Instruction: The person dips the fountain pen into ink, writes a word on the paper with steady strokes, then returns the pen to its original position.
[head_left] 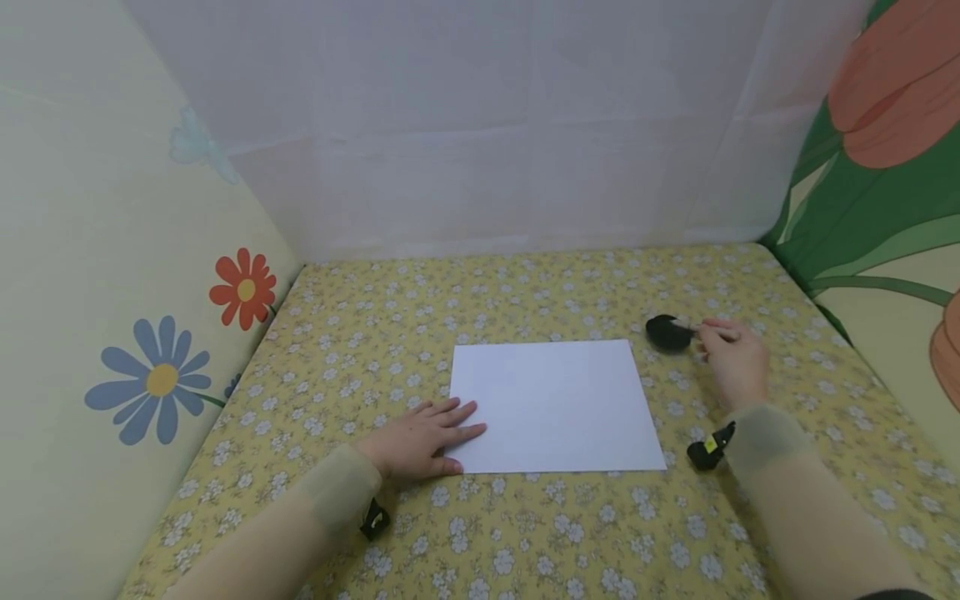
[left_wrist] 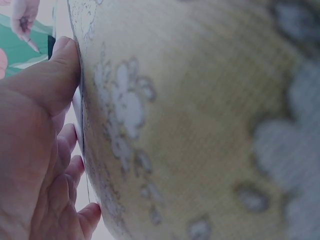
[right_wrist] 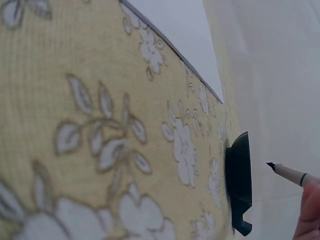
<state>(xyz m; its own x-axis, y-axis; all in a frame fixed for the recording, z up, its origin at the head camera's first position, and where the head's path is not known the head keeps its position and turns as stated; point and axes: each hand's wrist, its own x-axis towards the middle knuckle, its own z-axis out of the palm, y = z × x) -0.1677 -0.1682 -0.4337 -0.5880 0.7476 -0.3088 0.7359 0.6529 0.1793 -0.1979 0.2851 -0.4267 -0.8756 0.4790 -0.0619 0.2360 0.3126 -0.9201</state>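
Observation:
A sheet of white paper (head_left: 555,408) lies on the flowered cloth. My left hand (head_left: 420,439) rests on its left edge with spread fingers; the left wrist view shows the thumb (left_wrist: 62,70) close to the cloth. At the right, my right hand (head_left: 733,360) pinches a slim brush (right_wrist: 287,172) with a pale handle and a dark pointed tip. The tip is above a shallow black dish (head_left: 667,333), apart from it. From the side, this dish (right_wrist: 239,175) has a short bent piece at one end. Whether it contains anything cannot be made out.
Yellow cloth (head_left: 510,533) with white flowers covers the table. A pale sheet (head_left: 465,125) hangs behind it. Panels with painted flowers stand at the left (head_left: 161,379) and right (head_left: 892,108). A small black device (head_left: 708,450) is on the right wrist.

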